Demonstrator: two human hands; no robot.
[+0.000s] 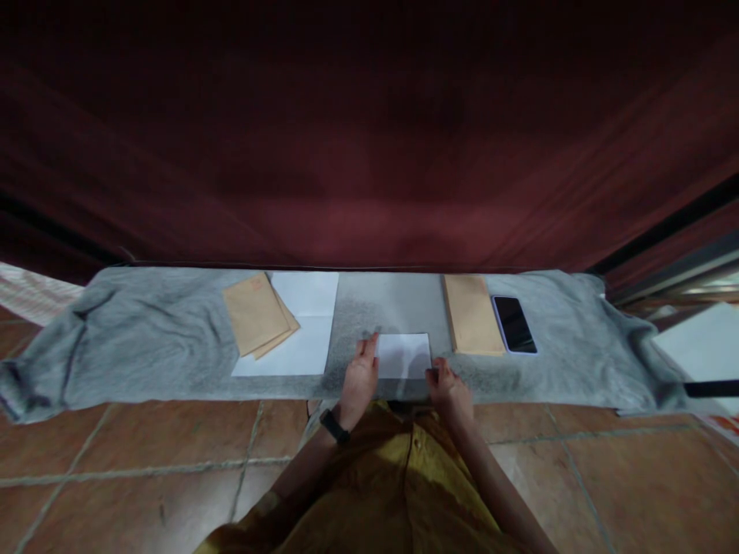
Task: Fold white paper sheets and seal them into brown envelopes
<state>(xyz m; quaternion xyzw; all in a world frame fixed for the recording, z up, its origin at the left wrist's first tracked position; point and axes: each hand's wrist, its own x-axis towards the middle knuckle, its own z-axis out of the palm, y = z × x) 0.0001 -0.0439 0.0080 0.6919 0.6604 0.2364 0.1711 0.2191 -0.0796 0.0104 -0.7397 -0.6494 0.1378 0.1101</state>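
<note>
A small white sheet of paper (404, 356), seemingly folded, lies flat on the grey cloth in front of my body. Along its left edge rests my left hand (361, 378), fingers stretched out and touching the paper, with a dark band on the wrist. My right hand (451, 388) is at the lower right corner, its fingers curled and pinching the paper's edge. To the right lies a stack of brown envelopes (474, 315). Several more brown envelopes (252, 312) lie at the left, partly over larger white sheets (312, 338) with a crease across them.
A phone (515, 325) with a dark screen lies right of the envelope stack. Grey cloth (155, 331) covers the narrow bench surface. Behind it rises a dark red panel (369, 169). A white object (701, 346) stands at the far right. Tiled floor (173, 477) shows below.
</note>
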